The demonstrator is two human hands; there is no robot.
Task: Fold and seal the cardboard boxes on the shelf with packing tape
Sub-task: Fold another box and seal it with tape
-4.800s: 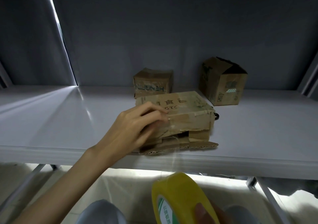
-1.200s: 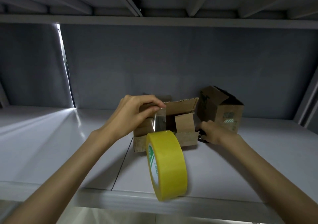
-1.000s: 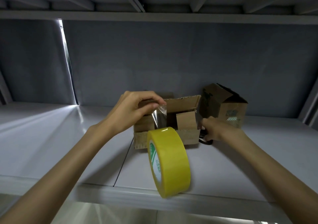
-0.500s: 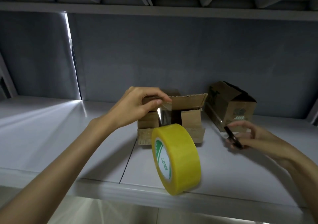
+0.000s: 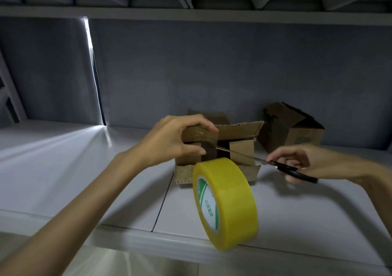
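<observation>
Two hands are raised over the shelf (image 5: 63,159): the left hand (image 5: 169,142) is curled around the top flap of the box (image 5: 237,146), pinching it, while scissors (image 5: 271,162) are gripped by the right hand (image 5: 305,161), blades pointed into the box's opening. Tape (image 5: 227,201) stands on edge near the shelf's front.

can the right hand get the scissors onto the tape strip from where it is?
Probably yes: the right hand holds the scissors, whose tips already reach the strip between box and roll; nothing blocks them.
</observation>
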